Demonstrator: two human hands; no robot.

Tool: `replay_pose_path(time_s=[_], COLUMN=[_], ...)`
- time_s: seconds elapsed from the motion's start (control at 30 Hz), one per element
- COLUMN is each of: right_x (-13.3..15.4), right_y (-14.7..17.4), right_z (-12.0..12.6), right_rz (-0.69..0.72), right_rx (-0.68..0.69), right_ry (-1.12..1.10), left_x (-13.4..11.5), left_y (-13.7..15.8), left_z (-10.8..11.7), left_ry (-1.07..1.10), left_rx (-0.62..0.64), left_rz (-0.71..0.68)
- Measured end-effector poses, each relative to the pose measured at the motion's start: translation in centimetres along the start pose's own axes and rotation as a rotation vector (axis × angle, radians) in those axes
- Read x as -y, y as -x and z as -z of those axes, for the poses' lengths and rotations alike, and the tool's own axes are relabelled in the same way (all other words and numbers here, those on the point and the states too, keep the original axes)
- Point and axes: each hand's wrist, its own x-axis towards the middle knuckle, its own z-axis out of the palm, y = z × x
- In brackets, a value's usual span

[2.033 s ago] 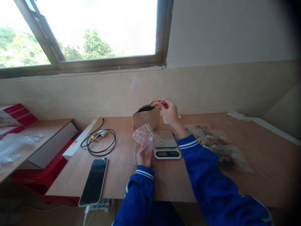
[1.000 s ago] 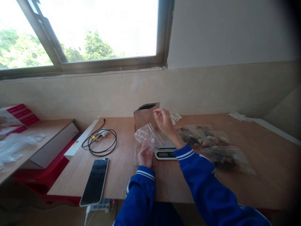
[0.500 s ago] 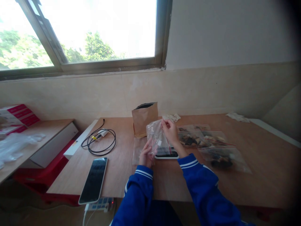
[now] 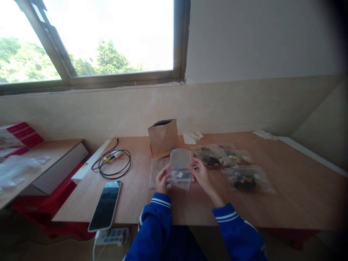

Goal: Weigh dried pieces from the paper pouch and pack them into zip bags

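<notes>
Between my hands is a clear zip-lock bag (image 4: 181, 159) with a red seal line along its right side and a small white label. My left hand (image 4: 162, 179) grips its left edge, and my right hand (image 4: 200, 173) pinches the red-sealed edge. The bag looks flat, and a dark device lies on the table behind it, seen through the plastic. Just beyond stands an open brown paper pouch (image 4: 163, 138). Another clear bag (image 4: 154, 174) lies flat beside my left hand. To the right rest several filled zip-lock bags (image 4: 246, 180) with dark and pale pieces inside.
A phone (image 4: 105, 206) lies at the table's front left, and a coiled black cable (image 4: 112, 164) is behind it. Crumpled tissue (image 4: 195, 136) sits near the wall. A power strip (image 4: 112, 236) hangs below the front edge. Red stools stand under the left side.
The bag in my hands has turned and flattened out, coming lower. My right hand has moved down from its top corner to the sealed edge. The view has shifted slightly right.
</notes>
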Motion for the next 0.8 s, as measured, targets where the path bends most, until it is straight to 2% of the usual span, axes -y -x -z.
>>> replay_pose_path(time_s=[0.07,0.17,0.27,0.37,0.5,0.63,0.8], right_x=[-1.0,-3.2,-5.5,-7.1,-7.5,-7.4,-7.3], right_y=[-0.5,-1.3,-1.3,-0.9,-0.6,-0.7,-0.5], right_z=[1.9,5.2,7.4,8.0,7.7,7.8,7.9], right_rz=[0.154,0.363,0.387,0.330,0.282,0.274,0.274], right_rx=[-0.141,-0.344,-0.370,-0.306,-0.259,-0.253,-0.253], right_ry=[0.144,0.507,0.816,1.014,1.078,1.080,1.069], left_x=[-0.3,-1.2,-2.6,-4.0,-5.1,-5.1,-4.7], left_y=[0.8,2.0,2.6,2.5,1.5,0.9,0.5], left_z=[0.1,0.5,1.4,2.5,4.2,5.6,6.4], left_ry=[-0.015,0.008,-0.024,-0.137,-0.402,-0.770,-0.938], left_rx=[-0.016,-0.172,-0.302,-0.361,-0.436,-0.534,-0.485], left_rz=[-0.032,-0.123,-0.158,-0.123,-0.093,-0.180,-0.258])
